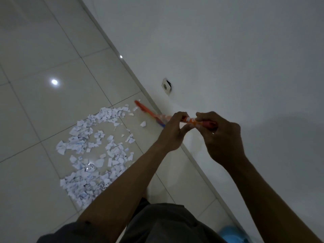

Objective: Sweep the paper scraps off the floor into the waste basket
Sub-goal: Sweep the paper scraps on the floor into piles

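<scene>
1. Both hands closed round the orange broom handle (194,121): left hand (172,131) lower down the shaft, right hand (222,135) nearer the top, probably for leverage.
2. Long axis slanting from the hands away and leftward along the wall (228,50); blurred broom head (140,105) down at the baseboard.
3. Paper scraps (94,151) heaped on the tiled floor (35,111), left of the head.
4. Waste basket not clearly visible.

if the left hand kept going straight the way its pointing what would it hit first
Probably the white wall. The left hand, gripping the orange broom handle by the baseboard, points up toward it with nothing between, though depth is hard to judge.
</scene>
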